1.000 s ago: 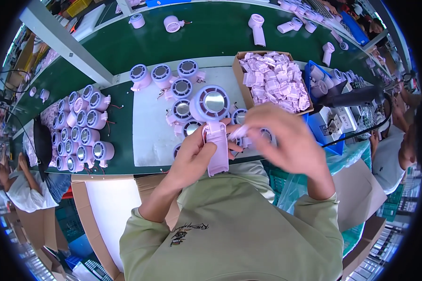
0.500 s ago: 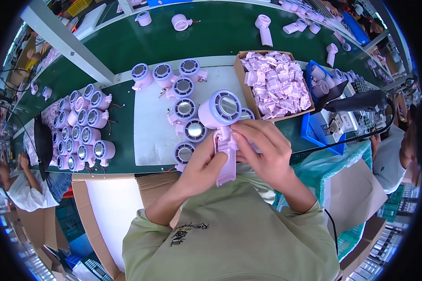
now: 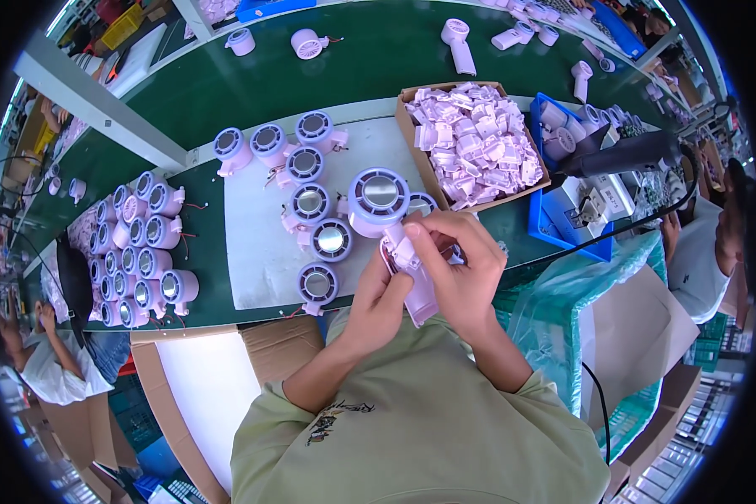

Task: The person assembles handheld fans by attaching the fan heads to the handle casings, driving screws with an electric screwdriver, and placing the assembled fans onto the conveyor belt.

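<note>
Above my lap I hold a lavender handheld fan [image 3: 380, 200], its round head with a silver disc facing up and away from me. My left hand [image 3: 376, 302] is closed around the left side of its handle, near an open part where thin red wire shows. My right hand [image 3: 462, 265] is closed at the neck, thumb and fingers pressed on a small pale piece there; the fingertips are partly hidden. Fan heads without long handles, such as one silver-centred fan head [image 3: 331, 240], stand on a white sheet [image 3: 256, 260] just left of my hands.
A cardboard box [image 3: 412, 139] of lavender plastic parts sits beyond my right hand. Further right are a blue bin [image 3: 598, 250] and a black tool [image 3: 634, 157] with a cable. More fan heads [image 3: 154, 263] stand in rows at left. A green-lined crate [image 3: 554, 323] is beside me.
The handheld fan has tilted, its head leaning further left and its handle end swinging right. My right fingers have shifted on the neck. The whole view has moved slightly.
</note>
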`<state>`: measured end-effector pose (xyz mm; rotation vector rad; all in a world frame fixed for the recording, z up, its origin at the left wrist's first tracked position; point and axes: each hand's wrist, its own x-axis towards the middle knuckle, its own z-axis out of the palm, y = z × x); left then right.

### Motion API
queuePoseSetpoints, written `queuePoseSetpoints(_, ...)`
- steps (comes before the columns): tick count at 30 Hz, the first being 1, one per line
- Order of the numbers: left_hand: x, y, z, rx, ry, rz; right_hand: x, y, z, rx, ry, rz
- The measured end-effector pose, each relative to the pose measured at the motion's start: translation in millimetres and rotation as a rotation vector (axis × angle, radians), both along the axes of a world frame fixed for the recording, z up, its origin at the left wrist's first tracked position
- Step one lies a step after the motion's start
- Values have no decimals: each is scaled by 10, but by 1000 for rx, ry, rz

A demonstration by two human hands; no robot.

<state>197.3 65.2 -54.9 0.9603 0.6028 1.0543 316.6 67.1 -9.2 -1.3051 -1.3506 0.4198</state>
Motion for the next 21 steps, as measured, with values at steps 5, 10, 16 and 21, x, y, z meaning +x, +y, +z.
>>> queuePoseSetpoints(5, 6, -18, 17, -209, -125, -68, 60, 19, -16, -98, 10, 23)
queuePoseSetpoints(10, -3, 0, 93, -200, -132, -83, 104, -51, 59, 5, -153, 89)
queuePoseSetpoints(16, 14, 22, 178, -133, -175, -89, 218, -226, 81, -174, 139, 222)
queuePoseSetpoints(21, 30, 21, 100, -46, -56, -132, 282, -173, 95, -128, 62, 208)
